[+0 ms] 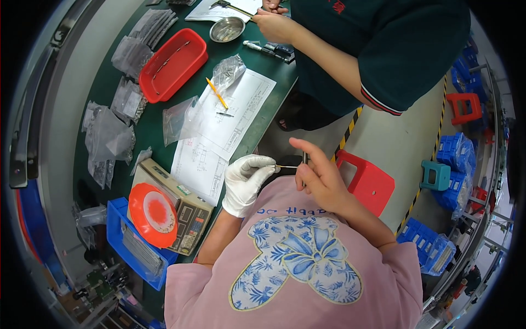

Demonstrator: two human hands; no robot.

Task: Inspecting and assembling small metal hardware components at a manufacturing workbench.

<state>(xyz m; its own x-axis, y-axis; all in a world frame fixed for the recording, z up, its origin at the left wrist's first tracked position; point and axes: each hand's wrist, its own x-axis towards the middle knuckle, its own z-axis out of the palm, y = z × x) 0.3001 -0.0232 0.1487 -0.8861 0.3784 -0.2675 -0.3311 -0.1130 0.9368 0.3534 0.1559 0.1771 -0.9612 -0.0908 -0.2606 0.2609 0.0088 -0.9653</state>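
My left hand [245, 183], in a white glove, pinches a small metal piece between thumb and fingertips in front of my chest. Facing it, my bare right hand [323, 181] closes on a slim metal tool [305, 159] with a dark, upright handle. A thin rod [289, 166] bridges the gap between the hands, its left end meeting the piece at the gloved fingertips. Whether it enters the piece is too small to tell. On the table beyond lie printed drawings [249, 109], an orange pen [217, 93], a small metal pin [224, 114] and a clear bag of small parts [228, 71].
To the left, a weighing scale [189, 222] carries an orange-red dish [143, 205], beside a blue bin [118, 219]. Farther off are a red tray [198, 49], bagged parts [129, 98] and a steel bowl [236, 22]. A co-worker [378, 44] stands ahead; a red stool [378, 183] is at right.
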